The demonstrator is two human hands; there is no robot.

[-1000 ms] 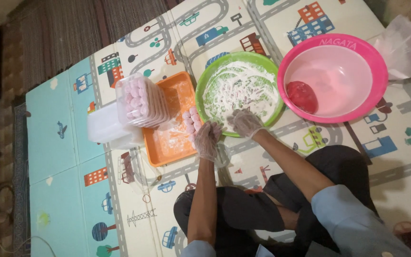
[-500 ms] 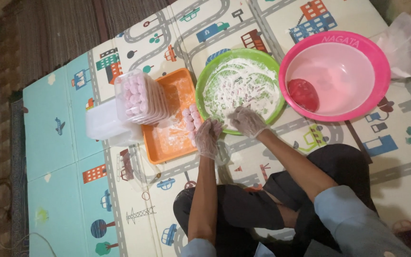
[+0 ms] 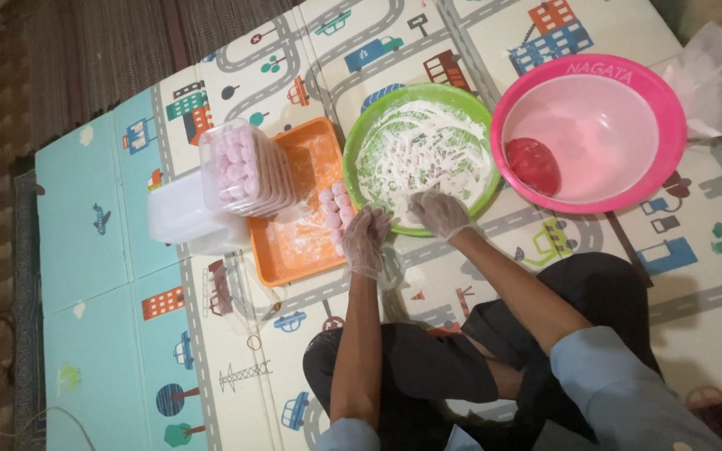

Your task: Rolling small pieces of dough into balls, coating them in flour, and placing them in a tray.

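Note:
My left hand [image 3: 367,240] wears a clear plastic glove and hovers at the near rim of a green bowl [image 3: 471,103] dusted with white flour, fingers curled; whether it holds anything cannot be told. My right hand [image 3: 438,212], also gloved, rests inside the bowl's near edge on the flour. Left of the bowl sits an orange tray [image 3: 294,250] with a row of pink dough balls [image 3: 336,205] along its right side. A stack of clear boxes filled with pink balls [image 3: 244,167] leans on the tray's far left corner.
A pink basin [image 3: 666,108] with a red lump of dough [image 3: 533,164] stands right of the green bowl. A clear plastic bag [image 3: 716,75] lies at the far right. An empty white container [image 3: 179,219] sits left of the tray. Everything rests on a printed play mat [image 3: 110,334].
Both hands stay at the near rim of the green bowl; the camera view has shifted slightly. No object has clearly moved.

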